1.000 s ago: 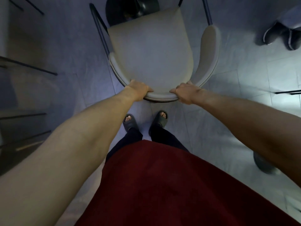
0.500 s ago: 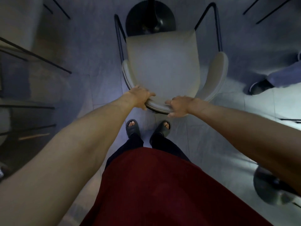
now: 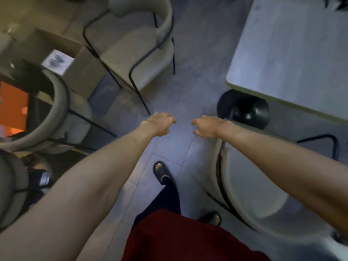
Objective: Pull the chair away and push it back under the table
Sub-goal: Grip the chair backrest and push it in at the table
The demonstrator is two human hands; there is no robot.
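My sandals point(image 3: 162, 172) stand on the grey tiled floor point(image 3: 194, 81), which also bears a black table base point(image 3: 252, 110), a chair point(image 3: 250, 185) just beside it and a second chair point(image 3: 135, 53) well to its left.

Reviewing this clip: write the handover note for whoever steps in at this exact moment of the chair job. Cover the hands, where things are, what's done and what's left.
Left hand: loosely curled, holds nothing, over the floor.
Right hand: also loosely curled and holding nothing.
Beige padded chair with black metal frame: stands under the right forearm, facing the round black table base. The grey rectangular tabletop lies beyond it.
Done: neither hand is on the chair.
Left: the seat seems mostly outside the tabletop edge, though the frame is blurred. Check, and push it further in if needed.
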